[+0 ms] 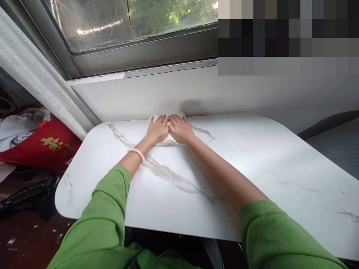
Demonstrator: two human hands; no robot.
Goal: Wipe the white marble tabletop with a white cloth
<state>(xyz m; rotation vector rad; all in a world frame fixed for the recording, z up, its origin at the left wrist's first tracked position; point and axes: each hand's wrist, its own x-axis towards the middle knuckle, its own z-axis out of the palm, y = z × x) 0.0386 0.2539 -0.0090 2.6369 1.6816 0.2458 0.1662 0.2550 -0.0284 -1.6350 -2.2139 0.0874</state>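
A folded white cloth (171, 141) lies at the far edge of the white marbled table (179, 209), close to the wall. My left hand (157, 130) rests flat on its left part, with a pink beaded band around the wrist. Over the right part of the cloth lies my right hand (180, 129), palm down with fingers stretched forward. The two hands touch or nearly touch at the thumbs. Their palms hide much of the cloth.
Beyond the table are a wall (140, 91) and a window (146, 22). A pale curtain (36, 63) hangs at the left, beside a red bag (53, 144) with gold print and light cloths. A grey chair (336, 138) stands at the right.
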